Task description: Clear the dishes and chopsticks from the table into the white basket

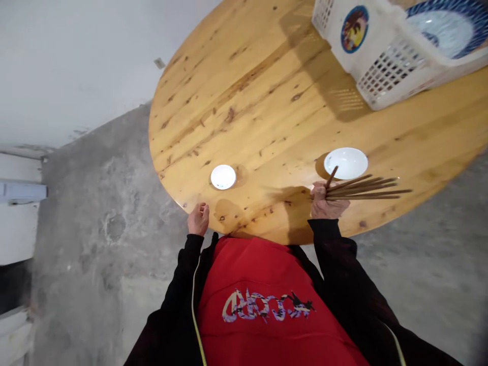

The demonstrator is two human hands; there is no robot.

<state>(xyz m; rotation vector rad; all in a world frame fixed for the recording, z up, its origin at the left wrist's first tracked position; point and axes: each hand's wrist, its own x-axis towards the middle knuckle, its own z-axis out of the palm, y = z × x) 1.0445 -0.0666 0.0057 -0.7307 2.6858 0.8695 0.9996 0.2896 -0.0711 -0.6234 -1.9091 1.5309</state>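
Observation:
My right hand point(328, 204) is closed around a bundle of brown chopsticks point(368, 190) near the front of the table. Most of the sticks fan out to the right, while one slants up and away from the rest. Just beyond that hand is a white bowl point(349, 161), partly overlapped by the slanting stick. A second, smaller white bowl point(223, 177) stands to the left on the wood. Close to the table's front left edge, my left hand point(199, 218) has its fingers curled in, and nothing shows in them.
The round wooden table point(244, 107) spans most of the view. At its back right stands a white plastic basket point(385, 66) with a blue-rimmed dish point(446, 30) in it. Grey concrete floor point(125, 203) and a white wall point(84, 66) lie to the left.

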